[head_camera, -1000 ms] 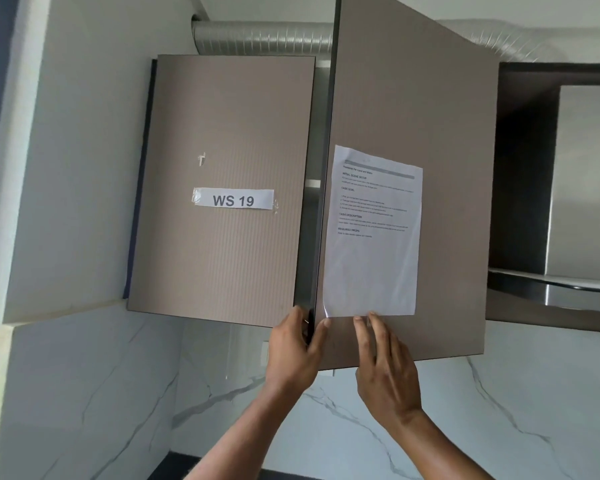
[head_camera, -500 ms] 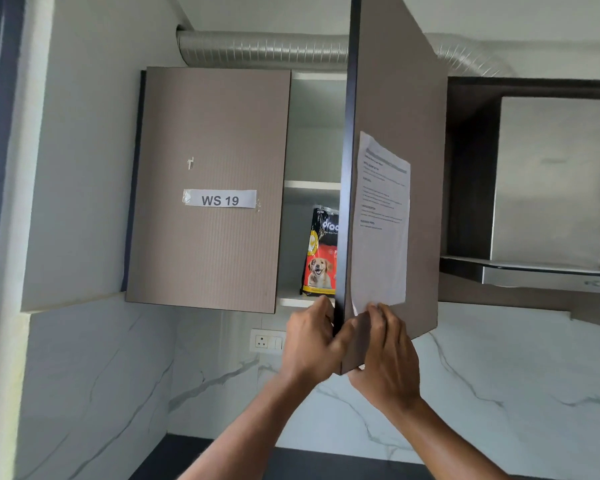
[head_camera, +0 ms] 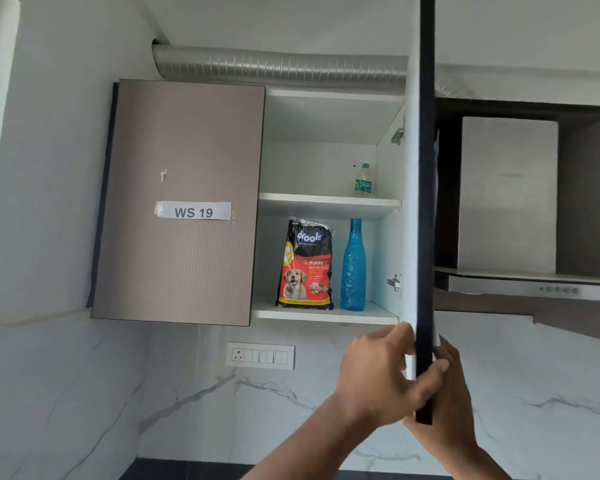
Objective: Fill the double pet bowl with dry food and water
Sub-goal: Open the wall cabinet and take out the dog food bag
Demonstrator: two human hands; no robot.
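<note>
The wall cabinet's right door [head_camera: 425, 202] stands swung out, edge-on to me. My left hand [head_camera: 378, 379] grips its lower corner, with the thumb wrapped across the dark edge. My right hand [head_camera: 456, 396] lies against the door's outer face, partly hidden behind it, fingers pointing up. On the lower shelf [head_camera: 326, 315] stands a black and red bag of puppy dry food [head_camera: 305, 265], with a tall blue water bottle [head_camera: 353, 268] to its right. A small clear bottle with a green label [head_camera: 363, 180] stands on the upper shelf. The pet bowl is not in view.
The left cabinet door [head_camera: 181, 202], labelled WS 19, is closed. A silver duct [head_camera: 278, 67] runs above the cabinet. A steel range hood [head_camera: 510, 202] hangs to the right. A switch panel [head_camera: 260, 356] sits on the marble wall. A dark counter edge [head_camera: 187, 471] shows below.
The right door has swung from nearly closed to fully open under both hands, uncovering the food bag and the bottles. The view has come closer to the cabinet.
</note>
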